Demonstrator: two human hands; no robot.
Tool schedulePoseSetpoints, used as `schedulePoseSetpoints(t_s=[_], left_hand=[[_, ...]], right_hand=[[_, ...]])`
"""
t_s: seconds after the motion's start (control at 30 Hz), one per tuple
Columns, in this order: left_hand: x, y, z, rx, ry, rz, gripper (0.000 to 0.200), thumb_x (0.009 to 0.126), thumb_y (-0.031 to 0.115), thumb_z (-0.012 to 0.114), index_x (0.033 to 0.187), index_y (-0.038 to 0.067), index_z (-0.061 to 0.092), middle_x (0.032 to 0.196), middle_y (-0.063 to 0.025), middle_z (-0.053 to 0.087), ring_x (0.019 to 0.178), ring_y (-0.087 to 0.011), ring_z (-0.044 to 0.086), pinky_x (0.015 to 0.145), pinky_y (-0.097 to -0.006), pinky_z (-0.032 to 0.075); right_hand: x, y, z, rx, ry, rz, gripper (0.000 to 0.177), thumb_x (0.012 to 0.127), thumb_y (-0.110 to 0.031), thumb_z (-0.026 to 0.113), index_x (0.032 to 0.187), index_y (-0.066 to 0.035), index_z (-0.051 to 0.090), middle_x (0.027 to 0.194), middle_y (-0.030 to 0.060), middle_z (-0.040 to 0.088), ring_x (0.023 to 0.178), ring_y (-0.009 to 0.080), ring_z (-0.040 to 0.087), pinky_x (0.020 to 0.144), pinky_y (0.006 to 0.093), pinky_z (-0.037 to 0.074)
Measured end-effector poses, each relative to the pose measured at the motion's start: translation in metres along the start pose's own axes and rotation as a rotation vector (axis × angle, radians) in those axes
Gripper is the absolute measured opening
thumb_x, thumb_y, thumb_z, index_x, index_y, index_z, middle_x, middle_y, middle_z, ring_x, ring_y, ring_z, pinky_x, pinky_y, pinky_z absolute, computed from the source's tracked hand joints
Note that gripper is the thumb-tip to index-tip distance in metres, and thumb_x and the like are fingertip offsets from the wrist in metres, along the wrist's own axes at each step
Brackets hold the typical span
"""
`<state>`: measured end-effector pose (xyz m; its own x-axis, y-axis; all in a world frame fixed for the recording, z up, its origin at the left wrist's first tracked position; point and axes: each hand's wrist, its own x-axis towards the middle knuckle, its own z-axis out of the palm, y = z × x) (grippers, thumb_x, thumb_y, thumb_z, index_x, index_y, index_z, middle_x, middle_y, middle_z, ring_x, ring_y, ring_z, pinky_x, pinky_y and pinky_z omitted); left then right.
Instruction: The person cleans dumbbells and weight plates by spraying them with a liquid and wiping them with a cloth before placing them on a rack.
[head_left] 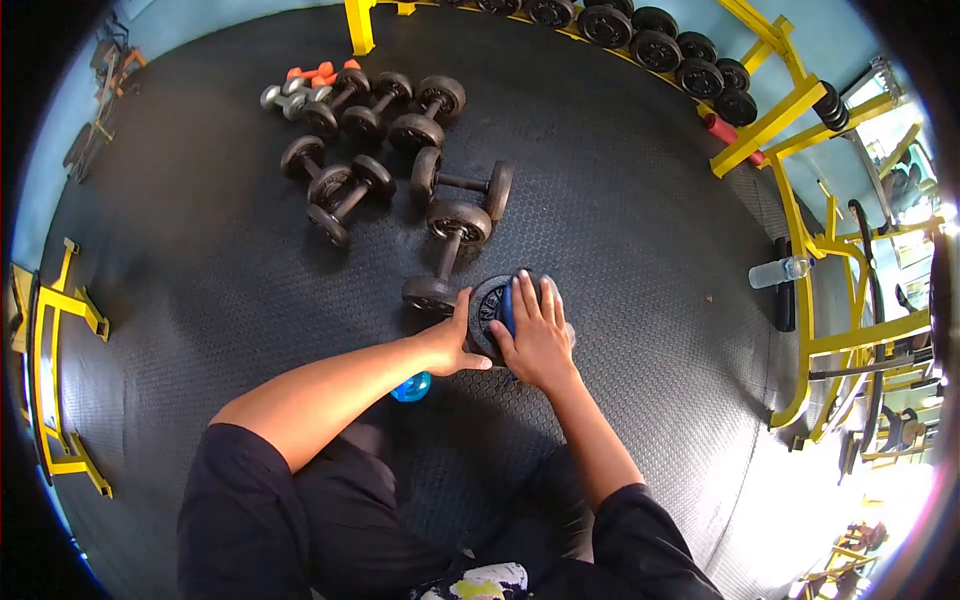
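Note:
A dumbbell [487, 307] stands on end in front of me, its round, lettered iron face turned up. My left hand [452, 338] is at the near left side of that face, thumb and fingers spread around its rim. My right hand [537, 335] lies over the top with fingers stretched forward, pressing a blue cloth-like piece [508, 308] against the iron. Most of the blue piece is hidden under the palm. Just past the left fingertips, another dumbbell [449, 255] rests on the floor. Below my left forearm shows a blue translucent bottle [411, 388].
Several black dumbbells [350, 198] lie ahead on the black rubber floor [620, 220], with small grey and orange ones [322, 72] behind. A yellow rack [770, 125] holds more weights at the back right. A clear bottle [778, 272] is at right; a yellow frame [62, 300] stands left.

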<state>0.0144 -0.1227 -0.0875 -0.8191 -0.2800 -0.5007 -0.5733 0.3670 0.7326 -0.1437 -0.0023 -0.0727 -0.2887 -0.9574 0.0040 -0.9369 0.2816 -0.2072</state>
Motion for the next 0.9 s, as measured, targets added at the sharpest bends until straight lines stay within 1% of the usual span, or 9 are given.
schedulePoseSetpoints(t_s=[0.2,0.37,0.53,0.6,0.63,0.7,0.73,0.8,0.9], left_hand=[[-0.001,0.003,0.010,-0.038,0.160,0.045,0.140,0.075,0.040,0.086,0.148,0.001,-0.026,0.144,-0.0393,0.038,0.133,-0.0448,0.046,0.113,-0.0440,0.035],[-0.005,0.024,0.004,-0.226,-0.029,-0.128,0.137,0.077,0.041,0.084,0.149,0.008,-0.028,0.144,-0.0380,0.039,0.132,-0.0444,0.047,0.113,-0.0425,0.036],[0.001,0.008,0.017,-0.116,0.111,-0.009,0.140,0.075,0.040,0.086,0.148,0.009,-0.029,0.147,-0.0352,0.038,0.135,-0.0425,0.044,0.115,-0.0422,0.034],[-0.004,0.015,0.015,-0.155,0.166,-0.039,0.132,0.073,0.036,0.088,0.154,0.008,-0.012,0.147,-0.0298,0.041,0.136,-0.0397,0.044,0.114,-0.0416,0.034],[0.001,0.007,0.018,-0.155,0.165,-0.035,0.132,0.073,0.036,0.088,0.154,0.008,-0.012,0.147,-0.0298,0.041,0.136,-0.0397,0.044,0.114,-0.0416,0.034],[0.014,-0.016,0.026,-0.123,0.241,-0.037,0.111,0.072,0.027,0.088,0.153,0.007,0.015,0.146,-0.0244,0.045,0.136,-0.0367,0.045,0.113,-0.0408,0.035],[0.013,-0.015,0.023,-0.125,0.242,-0.037,0.111,0.072,0.027,0.088,0.153,0.007,0.015,0.146,-0.0244,0.045,0.136,-0.0367,0.045,0.113,-0.0408,0.035],[0.011,-0.016,0.019,-0.247,0.222,0.034,0.090,0.073,0.016,0.083,0.147,0.005,0.033,0.143,-0.0216,0.049,0.134,-0.0336,0.047,0.111,-0.0404,0.037],[0.025,-0.049,0.029,-0.235,0.263,0.061,0.081,0.077,0.009,0.075,0.146,0.004,0.033,0.142,-0.0223,0.050,0.134,-0.0322,0.048,0.111,-0.0388,0.038]], right_hand=[[0.027,-0.001,0.004,-0.003,0.007,-0.310,0.069,0.099,-0.047,0.043,0.151,-0.002,0.033,0.159,0.0133,0.030,0.147,0.0396,0.024,0.121,0.0501,0.019],[-0.004,0.022,-0.013,0.114,-0.042,-0.172,0.065,0.098,-0.035,0.049,0.151,0.000,0.033,0.158,0.0178,0.029,0.148,0.0369,0.023,0.120,0.0473,0.022],[-0.065,0.029,-0.016,0.334,-0.075,-0.083,0.062,0.096,-0.023,0.054,0.149,0.003,0.034,0.157,0.0217,0.029,0.148,0.0427,0.020,0.118,0.0485,0.026],[-0.087,0.017,-0.012,0.385,-0.069,-0.095,0.058,0.094,-0.016,0.056,0.145,0.006,0.039,0.156,0.0247,0.030,0.146,0.0498,0.019,0.118,0.0492,0.026],[-0.095,0.009,-0.009,0.335,-0.095,-0.120,0.057,0.095,-0.019,0.056,0.144,0.005,0.040,0.156,0.0236,0.030,0.145,0.0506,0.019,0.118,0.0507,0.025],[-0.102,-0.009,-0.005,0.229,-0.125,-0.187,0.055,0.095,-0.025,0.056,0.142,0.003,0.044,0.157,0.0200,0.030,0.145,0.0516,0.018,0.119,0.0536,0.022],[-0.102,-0.018,-0.003,0.174,-0.128,-0.226,0.055,0.096,-0.028,0.055,0.141,0.001,0.046,0.158,0.0176,0.030,0.145,0.0517,0.017,0.119,0.0550,0.020],[-0.091,-0.025,0.003,0.116,-0.130,-0.258,0.054,0.097,-0.036,0.052,0.140,-0.002,0.050,0.159,0.0108,0.031,0.146,0.0475,0.018,0.120,0.0540,0.018],[-0.064,-0.031,0.003,0.051,-0.116,-0.404,0.053,0.100,-0.041,0.046,0.137,-0.005,0.054,0.158,0.0062,0.034,0.149,0.0345,0.019,0.121,0.0462,0.019]])
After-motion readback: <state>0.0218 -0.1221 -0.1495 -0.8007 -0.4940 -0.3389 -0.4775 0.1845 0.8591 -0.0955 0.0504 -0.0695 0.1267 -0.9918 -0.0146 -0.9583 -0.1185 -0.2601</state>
